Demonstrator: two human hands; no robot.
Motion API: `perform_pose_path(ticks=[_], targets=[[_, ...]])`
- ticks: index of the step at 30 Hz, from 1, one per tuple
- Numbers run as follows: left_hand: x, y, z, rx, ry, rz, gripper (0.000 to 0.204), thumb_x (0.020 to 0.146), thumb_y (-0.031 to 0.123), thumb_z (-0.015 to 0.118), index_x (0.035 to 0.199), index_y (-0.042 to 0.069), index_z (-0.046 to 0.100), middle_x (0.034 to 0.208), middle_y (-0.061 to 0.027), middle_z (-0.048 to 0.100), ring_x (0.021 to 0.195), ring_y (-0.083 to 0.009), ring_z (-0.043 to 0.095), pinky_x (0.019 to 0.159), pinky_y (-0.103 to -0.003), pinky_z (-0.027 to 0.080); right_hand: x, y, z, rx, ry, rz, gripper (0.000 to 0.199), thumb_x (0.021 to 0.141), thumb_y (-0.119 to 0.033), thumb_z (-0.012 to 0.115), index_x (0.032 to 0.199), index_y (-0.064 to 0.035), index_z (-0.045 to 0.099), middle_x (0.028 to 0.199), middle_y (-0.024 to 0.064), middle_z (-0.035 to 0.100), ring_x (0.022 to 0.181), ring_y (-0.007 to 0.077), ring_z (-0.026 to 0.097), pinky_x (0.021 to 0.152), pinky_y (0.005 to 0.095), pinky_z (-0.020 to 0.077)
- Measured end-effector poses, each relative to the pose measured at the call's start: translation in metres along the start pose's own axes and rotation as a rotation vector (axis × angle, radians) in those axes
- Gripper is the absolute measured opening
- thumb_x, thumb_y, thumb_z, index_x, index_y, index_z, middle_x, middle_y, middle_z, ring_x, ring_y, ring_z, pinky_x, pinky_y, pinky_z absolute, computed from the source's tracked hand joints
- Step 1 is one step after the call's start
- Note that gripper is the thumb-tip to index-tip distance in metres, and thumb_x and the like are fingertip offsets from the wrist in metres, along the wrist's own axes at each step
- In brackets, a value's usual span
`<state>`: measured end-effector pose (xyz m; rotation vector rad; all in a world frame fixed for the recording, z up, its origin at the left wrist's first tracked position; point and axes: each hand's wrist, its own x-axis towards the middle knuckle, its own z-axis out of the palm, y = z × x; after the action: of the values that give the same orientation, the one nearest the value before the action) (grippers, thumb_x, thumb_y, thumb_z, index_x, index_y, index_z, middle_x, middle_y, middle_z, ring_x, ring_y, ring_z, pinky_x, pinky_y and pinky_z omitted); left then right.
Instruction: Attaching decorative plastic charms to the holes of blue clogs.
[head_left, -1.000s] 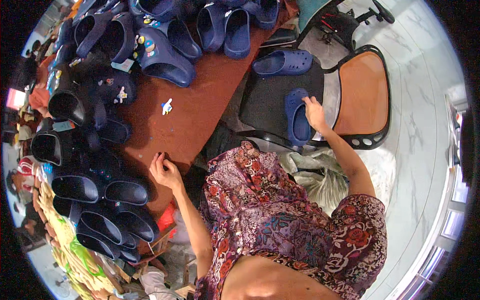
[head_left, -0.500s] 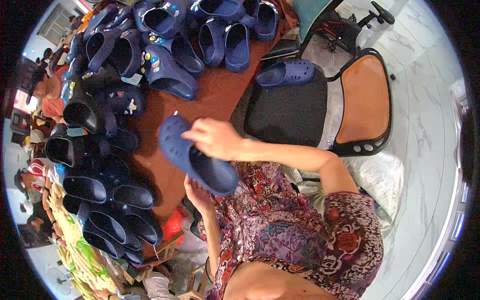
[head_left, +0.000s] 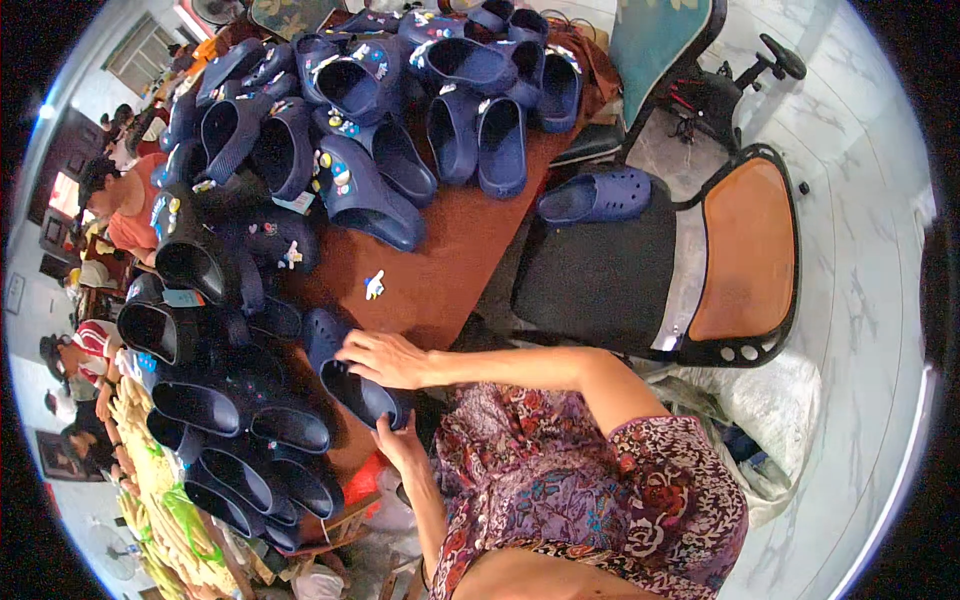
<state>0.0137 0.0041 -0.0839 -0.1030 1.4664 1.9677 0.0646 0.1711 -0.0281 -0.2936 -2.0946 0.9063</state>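
Observation:
A navy blue clog [head_left: 367,395] with holes in its toe is between my hands, at the near edge of the brown table. My right hand [head_left: 385,358] lies over its upper and opening, fingers bent against it. At the heel end, my left hand [head_left: 400,445] grips the clog with the thumb by the rim. A small white, blue and yellow cartoon-shaped piece [head_left: 374,285] lies on the brown tabletop [head_left: 420,280] beyond my right hand.
Many navy clogs [head_left: 375,205], some with colourful charms, crowd the table's far and left parts. One more clog [head_left: 595,195] rests on a black chair seat [head_left: 590,280] to the right. A white sack [head_left: 785,430] stands behind the chair. Other people [head_left: 130,205] sit at far left.
The clog has moved nearer to the left-hand rows, and both hands have gone with it. The small cartoon-shaped piece, mostly hidden before, now shows. The whole view has shifted slightly.

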Motion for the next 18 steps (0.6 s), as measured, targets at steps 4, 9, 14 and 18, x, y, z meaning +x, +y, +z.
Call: perform_pose_path(ticks=[4, 9, 14, 18], targets=[[0.008, -0.012, -0.017, -0.055, 0.023, -0.022, 0.057, 0.083, 0.013, 0.052, 0.138, 0.014, 0.038, 0.134, -0.0091, 0.047, 0.118, -0.0277, 0.050, 0.091, -0.057, 0.043, -0.057, 0.007, -0.044, -0.042, 0.054, 0.052, 0.023, 0.089, -0.013, 0.060, 0.112, -0.0103, 0.060, 0.107, 0.0117, 0.056, 0.096, 0.0313, 0.060, 0.079, 0.0394, 0.0528], [-0.006, -0.004, -0.003, -0.053, 0.096, -0.006, 0.051, 0.082, 0.012, 0.056, 0.131, 0.013, 0.041, 0.127, -0.0109, 0.049, 0.111, -0.0290, 0.051, 0.080, -0.053, 0.051, -0.140, 0.028, -0.102, -0.243, 0.131, 0.393, 0.026, 0.083, -0.001, 0.059, 0.107, -0.0093, 0.063, 0.103, 0.0138, 0.058, 0.095, 0.0339, 0.060, 0.080, 0.0401, 0.0509], [-0.028, 0.014, 0.021, -0.040, -0.004, -0.036, 0.044, 0.088, 0.015, 0.058, 0.129, 0.013, 0.041, 0.120, -0.0089, 0.054, 0.106, -0.0252, 0.056, 0.084, -0.052, 0.051, -0.178, 0.028, -0.125, -0.278, 0.060, 0.480, 0.023, 0.084, 0.004, 0.054, 0.103, -0.0040, 0.062, 0.101, 0.0156, 0.057, 0.095, 0.0328, 0.058, 0.082, 0.0386, 0.0482], [-0.026, 0.005, -0.006, -0.151, 0.000, -0.113, 0.044, 0.095, 0.036, 0.051, 0.130, 0.011, 0.044, 0.117, -0.0066, 0.057, 0.105, -0.0224, 0.057, 0.088, -0.046, 0.050, -0.112, 0.011, -0.120, -0.288, 0.038, 0.287, 0.021, 0.082, 0.006, 0.054, 0.099, -0.0021, 0.063, 0.100, 0.0146, 0.058, 0.094, 0.0324, 0.057, 0.083, 0.0410, 0.0467]])
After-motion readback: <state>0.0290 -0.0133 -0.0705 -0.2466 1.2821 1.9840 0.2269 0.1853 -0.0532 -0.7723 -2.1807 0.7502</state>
